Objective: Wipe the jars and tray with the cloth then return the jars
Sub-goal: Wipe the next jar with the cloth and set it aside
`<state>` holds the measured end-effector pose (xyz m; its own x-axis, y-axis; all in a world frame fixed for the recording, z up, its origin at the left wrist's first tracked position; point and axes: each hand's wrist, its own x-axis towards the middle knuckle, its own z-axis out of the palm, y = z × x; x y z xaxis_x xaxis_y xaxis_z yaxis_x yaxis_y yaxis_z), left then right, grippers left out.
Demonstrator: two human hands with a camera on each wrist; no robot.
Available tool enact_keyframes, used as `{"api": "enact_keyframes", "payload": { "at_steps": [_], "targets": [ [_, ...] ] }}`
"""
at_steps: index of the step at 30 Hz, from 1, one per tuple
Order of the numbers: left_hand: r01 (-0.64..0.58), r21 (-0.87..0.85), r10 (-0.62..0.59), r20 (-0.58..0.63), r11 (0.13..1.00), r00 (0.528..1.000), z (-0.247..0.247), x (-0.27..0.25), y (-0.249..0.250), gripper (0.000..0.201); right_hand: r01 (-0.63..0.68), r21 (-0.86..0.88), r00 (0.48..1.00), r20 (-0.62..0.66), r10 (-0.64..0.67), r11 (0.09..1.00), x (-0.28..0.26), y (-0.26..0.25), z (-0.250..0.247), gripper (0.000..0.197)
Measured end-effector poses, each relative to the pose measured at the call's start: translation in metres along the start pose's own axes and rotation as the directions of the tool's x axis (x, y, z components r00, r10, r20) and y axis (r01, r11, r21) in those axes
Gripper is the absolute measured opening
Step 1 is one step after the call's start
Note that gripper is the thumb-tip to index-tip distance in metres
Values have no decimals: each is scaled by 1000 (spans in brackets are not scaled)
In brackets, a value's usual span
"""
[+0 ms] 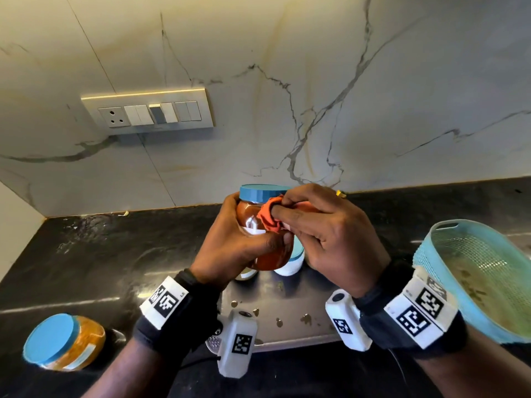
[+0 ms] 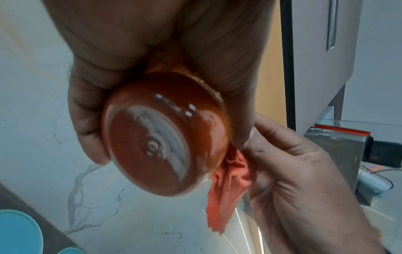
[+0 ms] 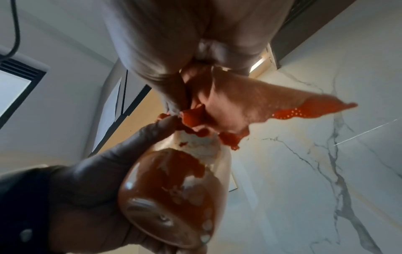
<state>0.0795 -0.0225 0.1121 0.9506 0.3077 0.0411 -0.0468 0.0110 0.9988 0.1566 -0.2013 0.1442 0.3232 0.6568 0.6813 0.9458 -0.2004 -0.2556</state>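
L hand (image 2: 135,56) wraps red jar (image 2: 165,135), base toward cam, jar held off the counter. R hand (image 2: 304,175) bunches orange cloth (image 2: 228,185) against jar's lower-right side, cloth tail hanging down. Blue lids (image 2: 17,232) bottom-left corner. Marble wall (image 2: 43,120) behind.

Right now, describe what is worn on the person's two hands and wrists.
Both hands are bare, the left hand and the right hand alike. Each wrist carries a dark fabric wristband bearing white tags with black square coded markers. A white boxy camera unit, also marked with a black code, sits by the left wrist, and a second one by the right. No sleeves show on the forearms.
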Motion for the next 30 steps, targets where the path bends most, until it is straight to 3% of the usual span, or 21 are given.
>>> {"api": "enact_keyframes", "payload": {
  "at_steps": [3, 7, 10, 12, 14, 16, 20, 25, 27, 30],
  "targets": [
    [16, -62, -16, 2, 998, 1000, -4, 1, 3, 92, -60, 21, 997, -42, 61, 998, -2, 9, 1, 29],
    [43, -111, -32, 99, 993, 995, 1, -2, 9, 48, -157, 33, 981, -114, 160, 987, -9, 19, 6, 29],
    [58, -144, -36, 148, 988, 988, 4, -6, 8, 39, -150, 99, 979, -128, 162, 984, -9, 16, 2, 29],
    [54, -101, -38, 153, 993, 988, 5, -4, 5, 45, -112, 120, 989, -82, 122, 986, -4, 10, -1, 30],
    [62, -71, -54, 110, 996, 992, 6, -3, -1, 73, -63, 81, 998, -8, 64, 995, 1, 2, -2, 32],
    [56, -72, -51, 68, 996, 996, 4, -3, -3, 88, -41, 48, 999, 34, 40, 998, 5, -1, -2, 33],
    [20, -18, -19, 16, 1000, 1000, 2, -3, 1, 95, -105, 58, 994, 0, 105, 993, 4, 2, -2, 31],
    [3, 40, -4, 40, 999, 999, 0, -3, -1, 112, 36, 86, 994, 99, -45, 996, 3, -4, -7, 29],
    [13, 14, -14, 67, 1000, 998, 1, -6, -1, 121, 30, 141, 991, 128, -48, 990, 0, 1, -12, 25],
    [25, -45, -21, 95, 999, 995, 2, -9, -3, 118, -16, 163, 986, 166, -11, 987, -11, 10, -19, 24]
  ]
}}
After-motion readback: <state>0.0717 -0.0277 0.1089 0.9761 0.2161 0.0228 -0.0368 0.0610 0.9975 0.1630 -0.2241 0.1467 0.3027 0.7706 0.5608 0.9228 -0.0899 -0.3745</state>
